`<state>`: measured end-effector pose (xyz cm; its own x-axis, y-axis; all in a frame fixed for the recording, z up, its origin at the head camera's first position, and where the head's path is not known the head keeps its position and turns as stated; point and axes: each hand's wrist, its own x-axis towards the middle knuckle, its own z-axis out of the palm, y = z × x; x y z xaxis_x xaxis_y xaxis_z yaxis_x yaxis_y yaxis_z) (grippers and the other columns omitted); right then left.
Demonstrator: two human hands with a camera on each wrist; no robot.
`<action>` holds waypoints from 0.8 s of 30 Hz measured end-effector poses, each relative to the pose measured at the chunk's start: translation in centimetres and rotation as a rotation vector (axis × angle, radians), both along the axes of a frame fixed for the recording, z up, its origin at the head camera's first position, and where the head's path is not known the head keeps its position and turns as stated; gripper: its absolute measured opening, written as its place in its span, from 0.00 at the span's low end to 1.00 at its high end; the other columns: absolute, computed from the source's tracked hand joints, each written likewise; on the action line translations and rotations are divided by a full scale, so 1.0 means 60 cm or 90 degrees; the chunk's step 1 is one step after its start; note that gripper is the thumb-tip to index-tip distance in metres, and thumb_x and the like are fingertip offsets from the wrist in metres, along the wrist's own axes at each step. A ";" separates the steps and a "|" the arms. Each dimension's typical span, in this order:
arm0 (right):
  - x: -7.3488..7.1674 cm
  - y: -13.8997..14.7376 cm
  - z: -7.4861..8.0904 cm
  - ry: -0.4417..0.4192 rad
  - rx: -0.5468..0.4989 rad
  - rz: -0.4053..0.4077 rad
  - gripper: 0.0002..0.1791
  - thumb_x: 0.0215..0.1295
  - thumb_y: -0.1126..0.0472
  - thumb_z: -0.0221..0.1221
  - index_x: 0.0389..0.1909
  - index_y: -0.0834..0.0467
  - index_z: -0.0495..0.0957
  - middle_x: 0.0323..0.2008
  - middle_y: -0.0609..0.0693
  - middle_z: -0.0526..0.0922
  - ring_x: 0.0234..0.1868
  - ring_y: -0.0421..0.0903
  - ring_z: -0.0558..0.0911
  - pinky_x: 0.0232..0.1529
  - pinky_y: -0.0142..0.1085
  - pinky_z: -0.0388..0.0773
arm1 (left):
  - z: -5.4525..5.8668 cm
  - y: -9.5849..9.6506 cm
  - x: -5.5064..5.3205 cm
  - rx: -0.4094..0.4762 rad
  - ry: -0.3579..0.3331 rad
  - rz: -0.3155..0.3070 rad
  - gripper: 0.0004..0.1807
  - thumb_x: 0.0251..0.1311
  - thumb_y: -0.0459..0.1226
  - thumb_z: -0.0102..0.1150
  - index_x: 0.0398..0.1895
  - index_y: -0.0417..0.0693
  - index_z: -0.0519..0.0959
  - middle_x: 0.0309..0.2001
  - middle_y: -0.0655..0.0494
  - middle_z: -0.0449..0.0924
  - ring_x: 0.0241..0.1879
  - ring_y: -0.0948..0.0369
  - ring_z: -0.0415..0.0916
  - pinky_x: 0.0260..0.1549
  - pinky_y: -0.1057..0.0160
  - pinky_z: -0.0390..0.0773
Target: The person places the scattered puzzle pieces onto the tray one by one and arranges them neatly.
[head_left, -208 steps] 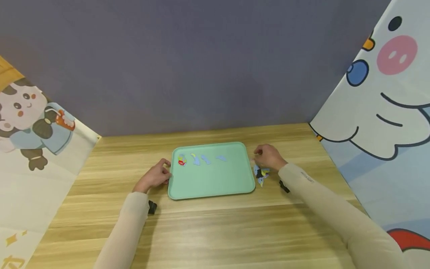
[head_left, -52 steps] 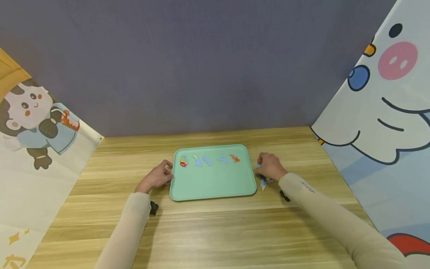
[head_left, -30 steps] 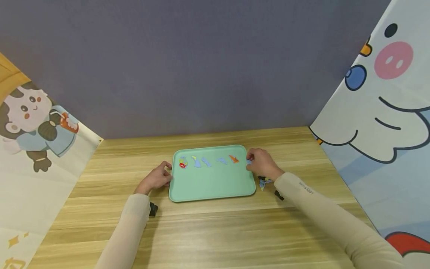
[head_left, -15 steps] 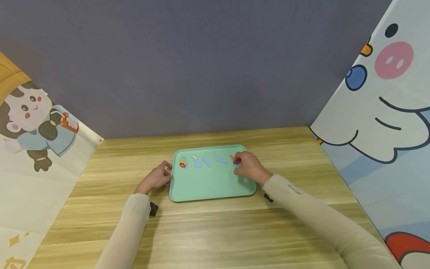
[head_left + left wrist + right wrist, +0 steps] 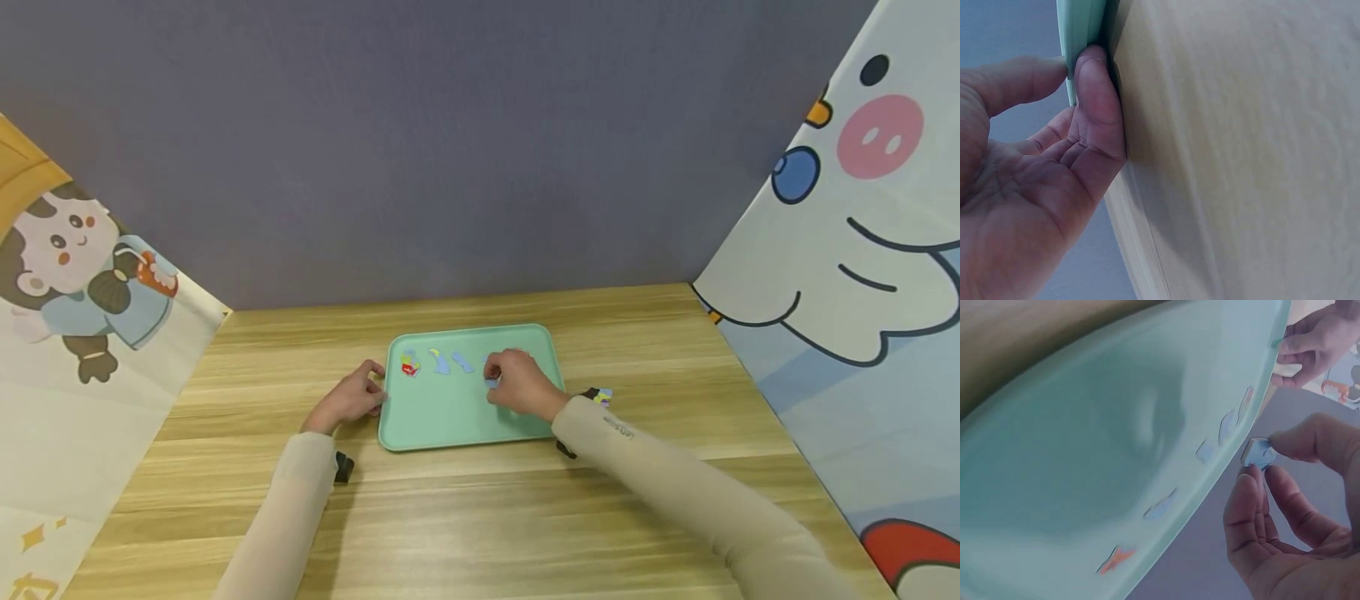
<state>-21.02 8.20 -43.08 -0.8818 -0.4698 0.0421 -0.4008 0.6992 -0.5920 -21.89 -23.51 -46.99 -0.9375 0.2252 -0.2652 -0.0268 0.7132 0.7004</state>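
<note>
In the head view my left hand is at the left edge of a pale green tray. In the left wrist view its thumb and a curled finger pinch the tray's rim. Over the right half of the tray, my right hand pinches a small flat blue puzzle piece between thumb and fingers. Along the tray's far side lie a red-and-yellow piece, a blue piece with a yellow tip, a plain blue piece, another light blue one and an orange piece.
A small heap of dark, yellow and blue pieces lies on the wooden table to the right of the tray, partly behind the right sleeve. A grey panel stands at the table's back edge, with cartoon-printed walls on both sides.
The orange piece has been put on the tray since the earliest frame. My right hand has since taken a blue piece from the heap and carried it left over the tray. My left hand stays put.
</note>
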 end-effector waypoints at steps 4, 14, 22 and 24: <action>0.001 -0.023 -0.002 -0.004 -0.005 0.010 0.09 0.47 0.69 0.63 0.32 0.59 0.79 0.33 0.49 0.78 0.35 0.43 0.73 0.45 0.41 0.69 | 0.001 0.000 0.002 -0.001 0.001 0.002 0.21 0.62 0.29 0.53 0.56 0.38 0.61 0.34 0.43 0.77 0.26 0.57 0.77 0.29 0.60 0.77; 0.006 -0.078 -0.006 -0.019 0.015 0.041 0.08 0.47 0.68 0.64 0.30 0.58 0.78 0.32 0.46 0.76 0.36 0.43 0.73 0.40 0.37 0.70 | 0.004 0.003 0.004 0.001 -0.003 0.007 0.21 0.63 0.29 0.54 0.56 0.38 0.61 0.35 0.43 0.77 0.26 0.57 0.77 0.29 0.59 0.78; 0.009 -0.114 -0.010 -0.041 0.038 0.058 0.08 0.48 0.67 0.66 0.32 0.59 0.80 0.33 0.45 0.76 0.39 0.43 0.73 0.42 0.35 0.71 | 0.002 0.002 0.002 -0.010 0.002 0.005 0.21 0.63 0.30 0.54 0.56 0.38 0.61 0.34 0.43 0.77 0.26 0.57 0.77 0.29 0.59 0.77; 0.010 -0.123 -0.013 -0.040 0.045 0.061 0.08 0.48 0.66 0.67 0.32 0.59 0.80 0.32 0.45 0.76 0.39 0.42 0.73 0.42 0.35 0.71 | 0.001 0.002 0.001 -0.009 0.002 0.006 0.21 0.63 0.30 0.54 0.56 0.38 0.61 0.34 0.44 0.77 0.26 0.57 0.77 0.29 0.59 0.77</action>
<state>-20.44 0.84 -43.84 -0.8324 -0.5521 -0.0475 -0.4320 0.7003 -0.5683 -21.82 -23.38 -46.94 -0.9406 0.2121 -0.2650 -0.0315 0.7227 0.6905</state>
